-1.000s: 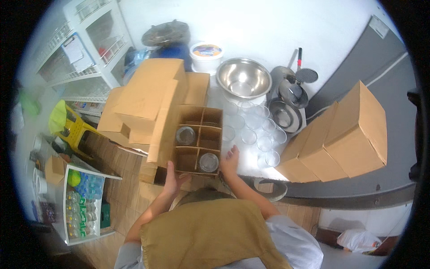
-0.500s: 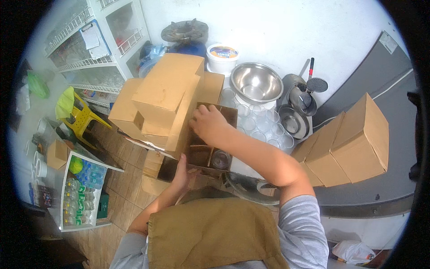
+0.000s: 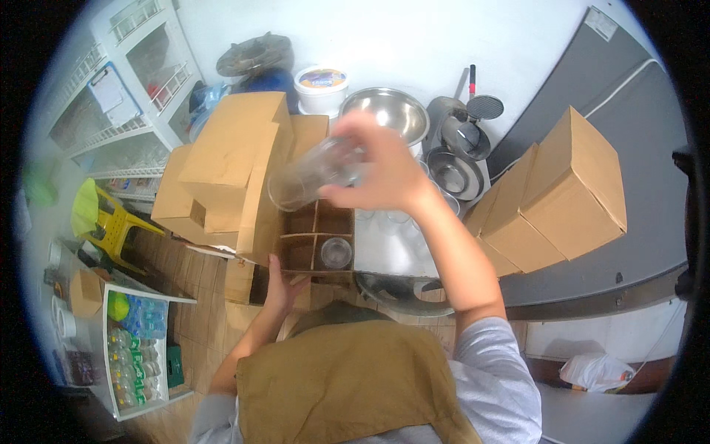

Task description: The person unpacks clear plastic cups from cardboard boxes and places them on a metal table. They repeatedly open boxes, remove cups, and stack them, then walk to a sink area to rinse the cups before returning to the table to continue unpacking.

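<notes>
My right hand (image 3: 384,169) is raised above the divided cardboard box (image 3: 316,235), fingers closed round a clear drinking glass (image 3: 299,181). The glass is tilted and smeared by motion. Another glass (image 3: 336,253) stands in the box's near right compartment; the other compartments in sight look bare. At the near left corner of the box, my left hand (image 3: 279,290) grips its edge, thumb up along the flap and the other fingers partly hidden beneath. Several clear glasses (image 3: 396,217) stand on the white table right of the box, partly behind my right arm.
Tan cartons (image 3: 233,163) are stacked left of the divided box. A steel bowl (image 3: 396,111), a white tub (image 3: 321,87) and pans (image 3: 451,170) line the wall. More cartons (image 3: 569,192) stand at right beside a grey fridge (image 3: 592,81). A yellow chair (image 3: 122,229) is at left.
My right hand has come up out of the box with a glass and now holds it above the compartments. My left hand stays at the box's near corner. The view has shifted.
</notes>
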### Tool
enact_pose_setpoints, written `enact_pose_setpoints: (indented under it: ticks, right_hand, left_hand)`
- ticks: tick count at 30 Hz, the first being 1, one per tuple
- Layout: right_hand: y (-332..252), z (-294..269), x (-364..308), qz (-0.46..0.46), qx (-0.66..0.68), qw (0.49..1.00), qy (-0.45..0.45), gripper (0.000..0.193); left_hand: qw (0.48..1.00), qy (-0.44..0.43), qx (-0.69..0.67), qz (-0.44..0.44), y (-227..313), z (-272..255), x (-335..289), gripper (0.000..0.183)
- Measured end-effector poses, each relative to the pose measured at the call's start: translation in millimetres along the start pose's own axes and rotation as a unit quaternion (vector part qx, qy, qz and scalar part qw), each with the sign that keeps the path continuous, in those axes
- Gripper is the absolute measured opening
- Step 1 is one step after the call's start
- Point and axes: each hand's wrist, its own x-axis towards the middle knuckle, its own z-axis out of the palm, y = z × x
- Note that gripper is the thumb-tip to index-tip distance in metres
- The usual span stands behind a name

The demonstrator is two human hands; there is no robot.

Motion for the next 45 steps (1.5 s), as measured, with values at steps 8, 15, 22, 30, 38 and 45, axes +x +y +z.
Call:
enact_pose_setpoints:
  ticks: [8, 15, 22, 30, 38, 45]
  right_hand:
    - [78, 43, -178, 0.218, 0.264, 0.934, 0.101, 0.091]
    - [196, 163, -234, 0.298, 0.016, 0.930, 0.216, 0.083]
    - [197, 190, -212, 0.358, -0.145, 0.874, 0.297, 0.072]
    - [47, 78, -139, -0.032, -0.113, 0.993, 0.019, 0.043]
    - [0, 60, -114, -0.151, -0.349, 0.903, -0.200, 0.040]
    - [1, 56, -109, -0.191, -0.400, 0.868, -0.223, 0.045]
  left_hand:
    - [1.000, 0.020, 0.011, -0.008, -3, -1, 2, 0.088]
    - [1.000, -0.006, -0.012, -0.002, -12, -13, 8, 0.085]
    - [1.000, 0.005, -0.019, -0.013, -1, 0, 2, 0.079]
    - [1.000, 0.026, 0.004, 0.003, -10, 1, -5, 0.070]
    - [0.998, 0.005, -0.060, 0.031, -26, -5, -19, 0.063]
    - [0.997, 0.001, 0.005, 0.083, -38, -3, -21, 0.057]
